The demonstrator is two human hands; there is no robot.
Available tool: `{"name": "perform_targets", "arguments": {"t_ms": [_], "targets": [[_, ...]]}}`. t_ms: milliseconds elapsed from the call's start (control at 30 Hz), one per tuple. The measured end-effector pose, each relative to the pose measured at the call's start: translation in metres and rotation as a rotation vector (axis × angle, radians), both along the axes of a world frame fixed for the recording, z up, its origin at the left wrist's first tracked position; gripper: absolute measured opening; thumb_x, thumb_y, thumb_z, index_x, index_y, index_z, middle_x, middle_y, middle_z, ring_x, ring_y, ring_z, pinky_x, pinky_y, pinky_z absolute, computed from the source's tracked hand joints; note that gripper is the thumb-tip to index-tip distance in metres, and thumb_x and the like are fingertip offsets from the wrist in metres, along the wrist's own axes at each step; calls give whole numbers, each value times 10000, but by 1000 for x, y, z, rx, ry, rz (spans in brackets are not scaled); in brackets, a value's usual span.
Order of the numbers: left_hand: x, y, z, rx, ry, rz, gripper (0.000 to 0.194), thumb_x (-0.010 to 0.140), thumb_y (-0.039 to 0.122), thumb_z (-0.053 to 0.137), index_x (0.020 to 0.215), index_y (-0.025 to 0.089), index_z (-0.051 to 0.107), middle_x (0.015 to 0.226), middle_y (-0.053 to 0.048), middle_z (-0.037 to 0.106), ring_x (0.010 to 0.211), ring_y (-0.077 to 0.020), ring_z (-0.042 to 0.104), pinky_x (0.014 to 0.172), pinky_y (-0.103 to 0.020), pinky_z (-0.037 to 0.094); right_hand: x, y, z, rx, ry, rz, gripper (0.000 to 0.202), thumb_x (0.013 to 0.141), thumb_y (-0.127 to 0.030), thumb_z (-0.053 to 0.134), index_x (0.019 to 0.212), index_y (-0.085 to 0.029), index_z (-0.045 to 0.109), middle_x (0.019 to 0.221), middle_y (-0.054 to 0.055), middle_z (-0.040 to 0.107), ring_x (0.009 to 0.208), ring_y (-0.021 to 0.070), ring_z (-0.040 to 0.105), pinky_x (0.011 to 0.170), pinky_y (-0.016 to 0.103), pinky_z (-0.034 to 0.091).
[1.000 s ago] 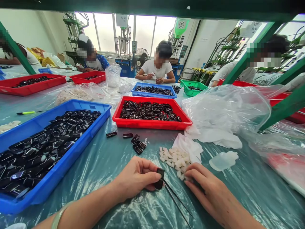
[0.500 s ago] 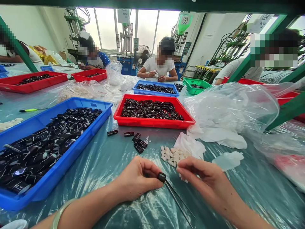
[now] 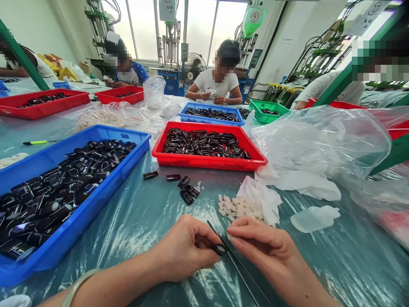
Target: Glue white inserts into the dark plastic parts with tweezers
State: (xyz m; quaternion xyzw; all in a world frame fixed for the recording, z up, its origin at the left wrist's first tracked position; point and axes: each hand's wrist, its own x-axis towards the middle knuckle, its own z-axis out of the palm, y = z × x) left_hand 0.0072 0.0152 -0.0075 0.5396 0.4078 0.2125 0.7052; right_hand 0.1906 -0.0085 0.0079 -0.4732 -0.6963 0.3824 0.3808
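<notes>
1. Glossy black plastic piece [image 3: 218, 250] sits in the fingers of the left hand [image 3: 187, 247], pinched between thumb and forefinger, its greyish oval end turned toward the other hand. It is held over the table [image 3: 150, 217], which is covered in clear sheeting.
2. Right hand [image 3: 271, 247] has its thumb and fingertips closed on a small white pad [image 3: 229, 236], just to the right of the black piece and apart from it.
3. Metal tweezers [image 3: 216, 232] lie slantwise between the two hands, their two long arms spreading toward the near edge of the view; whether they touch the black piece cannot be told.
4. Beyond the right hand is a pile of similar white pads [image 3: 238, 207], against a crumpled white sheet [image 3: 260, 198]. Farther right, a translucent bottle [image 3: 313, 219] lies on its side.
5. Five loose black pieces [image 3: 173, 177] lie in front of a red tray [image 3: 207, 163] filled with more of them.
6. Along the left side stands a large blue tray [image 3: 102, 194], also full of black pieces.
7. Behind the red tray are a smaller blue tray [image 3: 211, 120] and a green tray [image 3: 265, 120]; a co-worker in a white shirt [image 3: 215, 85] sits beyond them.
</notes>
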Motion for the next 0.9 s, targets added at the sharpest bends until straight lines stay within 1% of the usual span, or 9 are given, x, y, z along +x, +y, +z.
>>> {"name": "perform_targets", "arguments": {"t_ms": [133, 267, 400, 567, 733, 900], "targets": [[0, 2, 2, -9, -13, -8, 135, 604, 123, 599, 724, 108, 660, 537, 32, 542, 507, -66, 461, 508, -176, 361, -5, -3, -1, 150, 24, -22, 175, 774, -149, 619, 876, -264, 704, 767, 1, 670, 686, 128, 629, 601, 204, 513], [0, 4, 2, 14, -14, -50, 172, 601, 94, 571, 727, 104, 688, 512, 42, 509, 479, -50, 413, 483, -166, 332, -10, -5, -4, 294, 5, 60, 205, 777, -72, 592, 862, -228, 694, 766, 14, 674, 672, 124, 628, 594, 209, 519], [-1, 3, 1, -12, -48, -48, 219, 606, 93, 565, 771, 113, 707, 528, 33, 536, 488, -61, 451, 499, -173, 355, -12, -7, -9, 399, -78, 87, 229, 769, -39, 591, 885, -211, 690, 780, 26, 665, 668, 117, 613, 583, 207, 518], [0, 3, 1, -43, -63, -27, 217, 603, 95, 575, 772, 107, 710, 548, 24, 558, 498, -65, 473, 501, -172, 364, -11, -6, -12, 454, -132, 101, 269, 767, -20, 584, 932, -209, 682, 779, 31, 649, 672, 117, 595, 585, 213, 519], [0, 3, 1, -52, -70, -28, 223, 594, 85, 569, 763, 110, 712, 533, 29, 554, 491, -65, 478, 495, -168, 366, -10, -5, -12, 480, -139, 138, 343, 770, 8, 559, 1007, -218, 660, 839, 48, 642, 719, 128, 589, 612, 232, 522], [0, 4, 1, -77, -90, -8, 232, 583, 76, 568, 756, 113, 719, 520, 35, 546, 481, -60, 469, 499, -169, 376, -9, -8, -17, 504, -134, 164, 431, 772, 36, 533, 1088, -242, 625, 864, 48, 631, 728, 125, 581, 618, 238, 520]]}}
